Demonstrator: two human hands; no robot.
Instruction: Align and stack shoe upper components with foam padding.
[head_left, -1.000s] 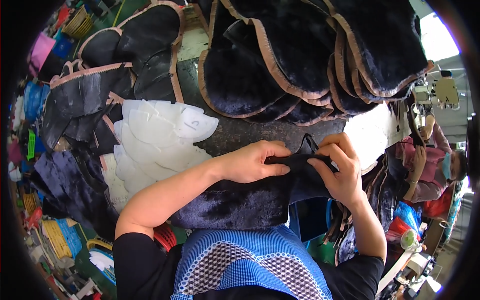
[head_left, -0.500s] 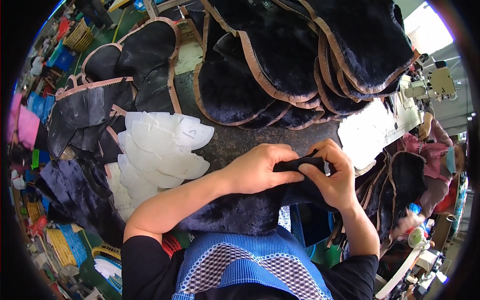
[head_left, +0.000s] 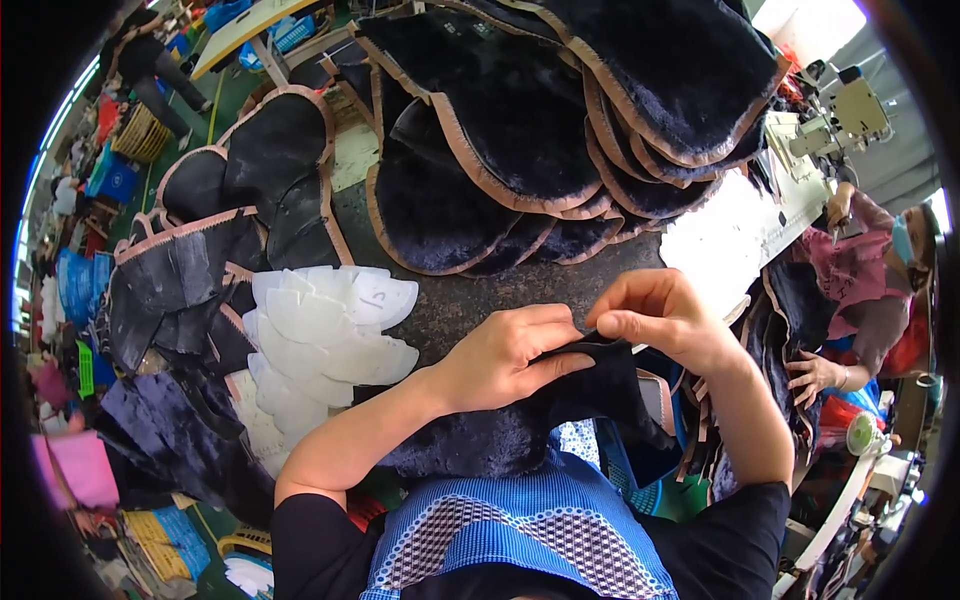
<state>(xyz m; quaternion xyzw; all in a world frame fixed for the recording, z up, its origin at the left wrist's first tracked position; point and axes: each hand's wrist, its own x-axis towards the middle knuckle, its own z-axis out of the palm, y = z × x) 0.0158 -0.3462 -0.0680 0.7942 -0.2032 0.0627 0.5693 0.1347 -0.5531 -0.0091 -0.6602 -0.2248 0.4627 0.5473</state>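
Note:
Across my lap and the table's front edge lies a piece of black plush fabric (head_left: pixel 470 440). My left hand (head_left: pixel 515 355) pinches its folded upper edge between thumb and fingers. Close by on the right, my right hand (head_left: pixel 655 318) has thumb and fingertips drawn together at the same edge; what is between them, if anything, is hidden. Below the right hand hangs a trimmed edge (head_left: pixel 656 402) with a pale inside. White curved plastic sheets (head_left: pixel 330 335) overlap in a heap left of my hands.
Black plush pieces with brown zigzag-edged trim (head_left: pixel 500 150) are stacked at the back of the dark table (head_left: pixel 440 305). More trimmed black pieces (head_left: pixel 275 170) lie at left. A blue bin (head_left: pixel 645 455) stands below the table edge. At right, a co-worker (head_left: pixel 860 270) sits near a sewing machine (head_left: pixel 845 115).
My right hand has lifted off the folded roll of fabric and its grip has shifted. The fabric now hangs flatter, with a trimmed edge visible at right. The view has also shifted.

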